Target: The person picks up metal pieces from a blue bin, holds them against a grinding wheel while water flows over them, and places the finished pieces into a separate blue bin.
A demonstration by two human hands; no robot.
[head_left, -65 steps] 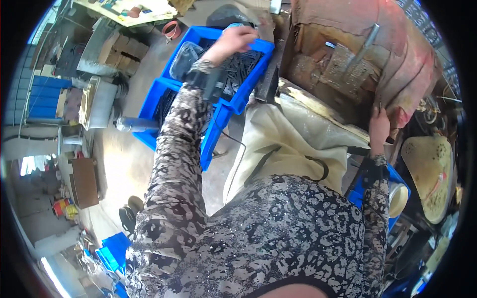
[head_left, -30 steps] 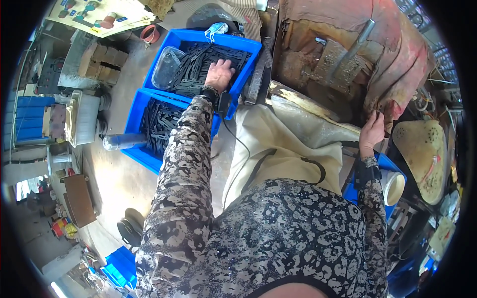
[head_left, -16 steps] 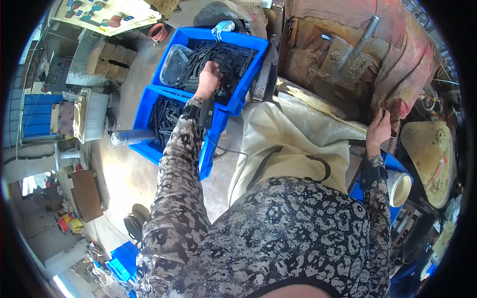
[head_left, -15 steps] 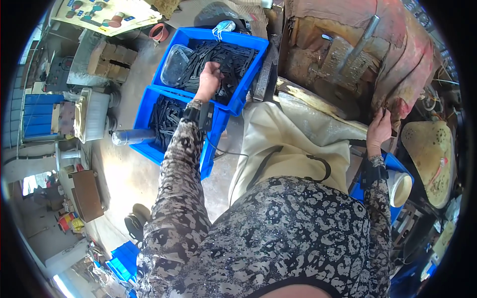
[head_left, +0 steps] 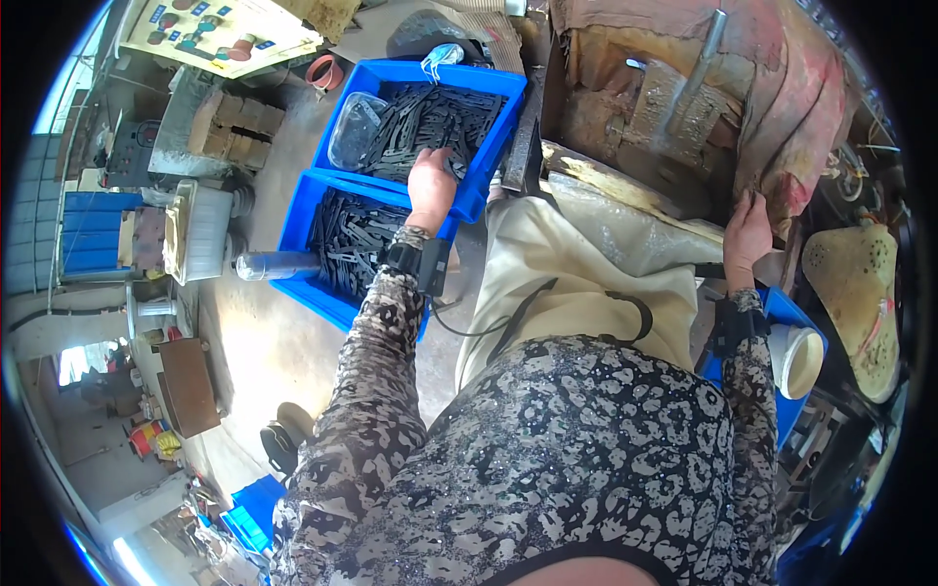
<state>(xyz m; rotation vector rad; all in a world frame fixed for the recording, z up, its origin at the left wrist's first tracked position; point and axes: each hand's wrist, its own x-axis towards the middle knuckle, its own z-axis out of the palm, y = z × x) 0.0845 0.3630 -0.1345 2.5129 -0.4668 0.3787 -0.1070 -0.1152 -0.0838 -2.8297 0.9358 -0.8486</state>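
My left hand (head_left: 431, 188) hangs over the near right part of the far blue bin (head_left: 391, 64), its fingers curled; what they hold, if anything, is hidden. That bin is full of flat dark metal strips (head_left: 430, 122). A clear plastic tub (head_left: 354, 132) sits among them on the left. More such strips (head_left: 357, 239) fill the nearer blue bin (head_left: 332, 311), just below. On the right, my right hand (head_left: 748, 239) is closed by the hanging edge of a stained reddish cloth (head_left: 796, 107); I cannot make out what is in its fingertips.
Ahead on the right stands a wet, rusty machine basin with a metal rod (head_left: 696, 73). A pale apron (head_left: 537, 254) spreads between me and it. A clear bottle (head_left: 278, 266) rests against the nearer bin. A white bucket (head_left: 796, 361) and a control panel (head_left: 220, 34) flank the area.
My left hand has drawn back toward me and slightly right, from the middle of the far bin to its near edge. My right hand stays by the cloth.
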